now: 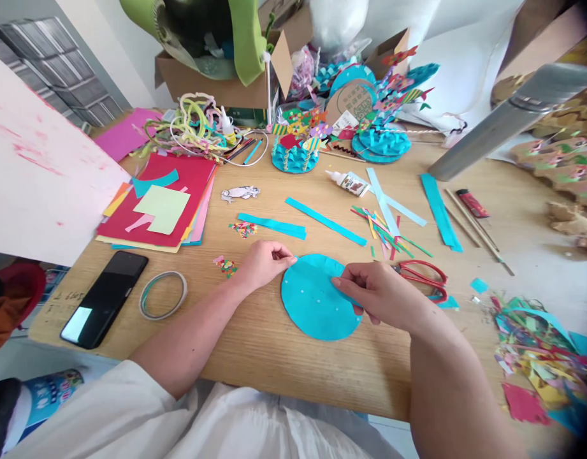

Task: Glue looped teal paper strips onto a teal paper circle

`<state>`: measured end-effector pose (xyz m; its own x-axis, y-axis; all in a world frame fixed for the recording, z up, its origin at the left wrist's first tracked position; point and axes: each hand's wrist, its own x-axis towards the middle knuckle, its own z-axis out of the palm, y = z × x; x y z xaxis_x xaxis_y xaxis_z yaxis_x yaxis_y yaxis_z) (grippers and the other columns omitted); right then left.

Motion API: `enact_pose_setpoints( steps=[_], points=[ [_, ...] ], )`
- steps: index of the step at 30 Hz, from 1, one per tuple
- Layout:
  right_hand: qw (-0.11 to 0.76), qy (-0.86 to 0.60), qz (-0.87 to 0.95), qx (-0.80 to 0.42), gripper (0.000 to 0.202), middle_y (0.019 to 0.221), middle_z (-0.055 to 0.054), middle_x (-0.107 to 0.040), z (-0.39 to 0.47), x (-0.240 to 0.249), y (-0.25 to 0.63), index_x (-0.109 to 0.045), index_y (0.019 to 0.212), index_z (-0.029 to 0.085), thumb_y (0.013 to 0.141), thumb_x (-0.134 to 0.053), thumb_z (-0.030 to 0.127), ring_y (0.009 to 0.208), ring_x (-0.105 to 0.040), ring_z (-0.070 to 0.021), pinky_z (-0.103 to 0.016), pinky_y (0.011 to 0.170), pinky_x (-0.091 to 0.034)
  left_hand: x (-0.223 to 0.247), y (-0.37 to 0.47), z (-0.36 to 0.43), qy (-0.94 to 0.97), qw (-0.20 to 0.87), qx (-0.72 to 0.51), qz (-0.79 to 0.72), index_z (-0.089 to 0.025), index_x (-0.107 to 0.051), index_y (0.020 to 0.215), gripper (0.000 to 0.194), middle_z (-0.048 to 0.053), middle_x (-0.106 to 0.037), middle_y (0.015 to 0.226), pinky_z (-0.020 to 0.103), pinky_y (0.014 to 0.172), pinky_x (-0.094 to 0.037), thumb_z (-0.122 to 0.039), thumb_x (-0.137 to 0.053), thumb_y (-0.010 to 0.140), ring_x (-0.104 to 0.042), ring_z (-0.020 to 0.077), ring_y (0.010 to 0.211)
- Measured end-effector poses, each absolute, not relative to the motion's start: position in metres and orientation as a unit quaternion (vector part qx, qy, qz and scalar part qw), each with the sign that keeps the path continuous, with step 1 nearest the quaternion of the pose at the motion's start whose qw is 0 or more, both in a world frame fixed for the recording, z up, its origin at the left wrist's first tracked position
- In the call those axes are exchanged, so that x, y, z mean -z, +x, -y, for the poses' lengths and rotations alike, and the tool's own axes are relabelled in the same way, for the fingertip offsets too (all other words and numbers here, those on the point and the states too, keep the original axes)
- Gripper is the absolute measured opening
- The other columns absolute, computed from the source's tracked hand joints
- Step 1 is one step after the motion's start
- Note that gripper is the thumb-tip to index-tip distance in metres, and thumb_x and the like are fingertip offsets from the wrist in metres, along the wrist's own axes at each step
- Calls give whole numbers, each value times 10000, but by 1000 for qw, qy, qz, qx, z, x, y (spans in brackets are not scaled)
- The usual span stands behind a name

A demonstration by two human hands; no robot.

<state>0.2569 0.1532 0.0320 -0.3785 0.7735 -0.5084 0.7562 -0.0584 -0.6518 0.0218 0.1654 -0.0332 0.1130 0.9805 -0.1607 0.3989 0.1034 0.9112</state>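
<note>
A round blue disc (312, 312) with small white dots lies flat on the wooden table, near its front edge. My left hand (269, 262) is at the disc's upper left edge, thumb and forefinger pinched together; anything between them is too small to make out. Over the right part of the disc is my right hand (369, 287), its fingers closed, with a bit of blue showing beneath them that I cannot tell from the disc. Two blue strips (326, 221) lie beyond the disc. Red-handled scissors (422, 271) rest just right of my right hand.
A phone (104, 299) and tape roll (163, 295) lie left, below stacked coloured paper (154, 166). Farther back are a glue bottle (348, 183), thin paper strips (389, 233) and blue paper crafts (296, 159). A grey cylinder (494, 134) and paper scraps (542, 357) are right.
</note>
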Motion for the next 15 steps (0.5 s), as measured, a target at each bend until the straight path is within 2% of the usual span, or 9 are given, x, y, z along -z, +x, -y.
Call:
enact_pose_setpoints(
  steps=[6, 15],
  points=[
    [17, -567, 701, -433, 340, 494, 17, -617, -155, -30, 253, -486, 628, 207, 895, -480, 417, 307, -451, -65, -204, 360, -311, 35, 22, -166, 584, 451, -311, -598, -173, -722, 685, 118, 54, -727, 700, 261, 583, -466, -279, -759, 724, -627, 163, 631],
    [24, -564, 703, -433, 340, 478, 1, -605, -154, -29, 252, -467, 602, 212, 874, -483, 416, 333, -478, -83, -209, 375, -319, 36, 23, -171, 578, 448, -299, -613, -186, -721, 628, 124, 40, -717, 648, 258, 558, -461, -265, -802, 678, -632, 163, 600]
  ],
)
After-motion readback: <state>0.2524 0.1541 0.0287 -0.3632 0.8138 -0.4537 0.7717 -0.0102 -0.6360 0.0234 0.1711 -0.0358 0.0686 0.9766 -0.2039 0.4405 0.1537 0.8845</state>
